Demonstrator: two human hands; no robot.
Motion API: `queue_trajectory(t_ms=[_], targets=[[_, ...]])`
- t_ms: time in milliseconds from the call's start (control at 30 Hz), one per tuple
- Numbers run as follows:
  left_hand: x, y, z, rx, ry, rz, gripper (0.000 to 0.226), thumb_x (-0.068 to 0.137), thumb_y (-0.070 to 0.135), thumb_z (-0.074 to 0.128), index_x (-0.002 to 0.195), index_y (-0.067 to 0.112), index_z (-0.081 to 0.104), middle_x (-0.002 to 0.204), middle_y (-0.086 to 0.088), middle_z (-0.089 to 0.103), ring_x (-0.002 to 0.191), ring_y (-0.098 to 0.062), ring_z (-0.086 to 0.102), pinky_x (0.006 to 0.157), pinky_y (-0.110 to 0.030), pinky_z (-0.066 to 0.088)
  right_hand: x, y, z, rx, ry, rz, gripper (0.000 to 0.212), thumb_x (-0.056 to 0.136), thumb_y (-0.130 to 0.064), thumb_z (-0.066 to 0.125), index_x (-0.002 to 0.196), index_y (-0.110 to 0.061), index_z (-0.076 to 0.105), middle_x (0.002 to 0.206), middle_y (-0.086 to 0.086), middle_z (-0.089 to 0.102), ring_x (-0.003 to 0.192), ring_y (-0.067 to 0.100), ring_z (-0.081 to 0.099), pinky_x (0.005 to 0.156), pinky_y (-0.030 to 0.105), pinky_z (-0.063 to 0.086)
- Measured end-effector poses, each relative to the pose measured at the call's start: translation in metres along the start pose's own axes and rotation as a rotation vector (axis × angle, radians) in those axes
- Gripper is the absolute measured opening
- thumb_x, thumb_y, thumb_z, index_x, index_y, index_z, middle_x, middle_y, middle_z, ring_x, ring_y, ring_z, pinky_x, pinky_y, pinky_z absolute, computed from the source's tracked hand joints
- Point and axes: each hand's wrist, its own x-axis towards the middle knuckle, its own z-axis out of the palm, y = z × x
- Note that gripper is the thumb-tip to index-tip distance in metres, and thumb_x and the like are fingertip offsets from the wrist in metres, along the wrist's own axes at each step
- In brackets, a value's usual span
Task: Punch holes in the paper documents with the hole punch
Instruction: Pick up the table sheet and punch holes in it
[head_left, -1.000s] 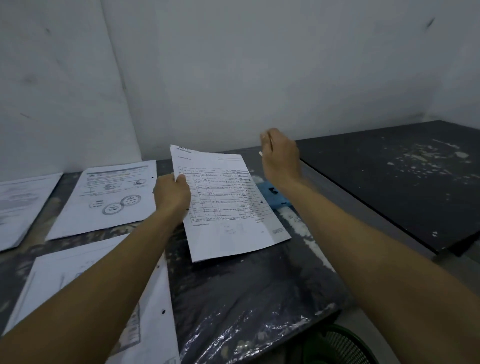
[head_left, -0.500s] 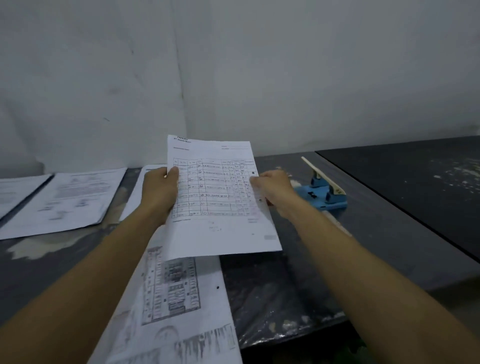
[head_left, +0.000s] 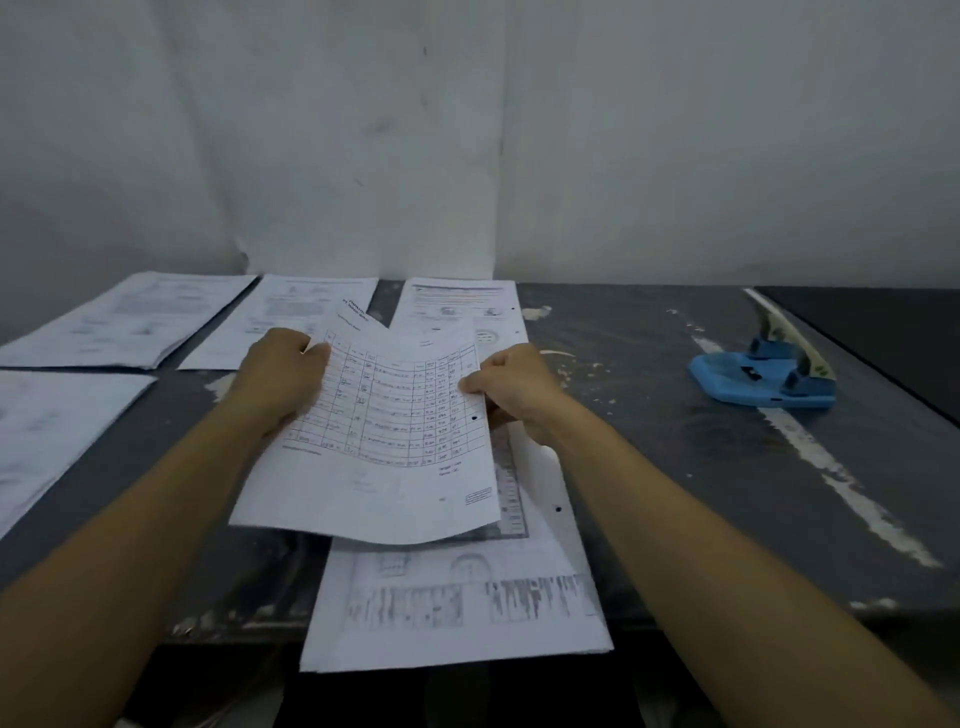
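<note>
Both hands hold one table-printed sheet (head_left: 384, 441) above the tabletop (head_left: 649, 467): the left hand (head_left: 283, 382) grips its left edge with fingers curled under and thumb on top, and the right hand (head_left: 511, 392) pinches its right edge. One punched hole shows as a dark dot near that right edge, just beside the right thumb. A second ago the right hand was pressing the hole punch (head_left: 763, 374) with the sheet's edge in it; half a second ago both hands had lifted the sheet upright. Now the sheet is tilted flatter and sits nearer, over a paper stack (head_left: 457, 608) at the near edge, and the punch lies well apart to the right with its lever raised.

Counted: two hands, one held sheet, one blue hole punch. Five papers or stacks lie on the tabletop: the one under the sheet, which has a hole at its right margin; one far stack (head_left: 462, 306) just behind the sheet; one far middle paper (head_left: 291, 317); one far left stack (head_left: 130, 322); and one near left paper (head_left: 47, 431). A white wall (head_left: 467, 140) stands behind.
</note>
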Motion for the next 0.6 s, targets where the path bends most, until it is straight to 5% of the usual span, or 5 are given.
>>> queue_trajectory(t_ms=[100,200,367,467,600], targets=[[-0.002,-0.026,-0.020,0.135,-0.001,-0.004,0.036,0.100,0.024,0.049,0.070,0.006,0.044,0.072,-0.012,0.051,0.067,-0.026,0.048,0.056,-0.033,0.031,-0.005,-0.008,0.034,-0.068,-0.043,-0.035,0.031,0.073,-0.007,0.080,0.064,-0.009,0.050,0.071,0.025,0.059,0.065,0.036,0.065,0.057,0.036,0.053],[-0.004,-0.051,-0.038,0.238,-0.008,-0.022,0.028,0.100,0.024,0.046,0.092,0.001,0.058,0.091,-0.012,0.058,0.082,-0.029,0.052,0.068,-0.035,0.037,-0.011,-0.016,0.066,-0.083,-0.097,-0.047,0.027,0.067,-0.005,0.081,0.073,-0.012,0.055,0.084,0.038,0.063,0.071,0.048,0.067,0.060,0.042,0.053],[-0.012,-0.086,-0.066,0.345,-0.017,-0.038,0.026,0.102,0.025,0.044,0.112,0.008,0.061,0.106,-0.011,0.062,0.092,-0.030,0.054,0.077,-0.034,0.038,-0.021,-0.027,0.105,-0.062,-0.194,-0.020,0.026,0.071,0.001,0.079,0.071,-0.007,0.054,0.087,0.035,0.068,0.070,0.044,0.071,0.065,0.061,0.057],[-0.019,-0.110,-0.077,0.394,-0.015,-0.059,0.033,0.102,0.029,0.042,0.129,0.019,0.057,0.116,-0.013,0.065,0.097,-0.032,0.058,0.079,-0.036,0.041,-0.028,-0.031,0.119,-0.028,-0.292,0.044,0.020,0.077,0.005,0.076,0.077,0.001,0.057,0.085,0.034,0.070,0.057,0.040,0.070,0.056,0.049,0.061],[-0.032,-0.123,-0.083,0.529,0.021,-0.105,0.030,0.102,0.032,0.043,0.118,0.010,0.056,0.108,-0.015,0.063,0.092,-0.032,0.055,0.076,-0.038,0.042,-0.035,-0.036,0.134,-0.111,-0.307,0.056,0.015,0.079,0.004,0.074,0.086,0.012,0.064,0.071,0.026,0.071,0.051,0.034,0.069,0.055,0.045,0.062]])
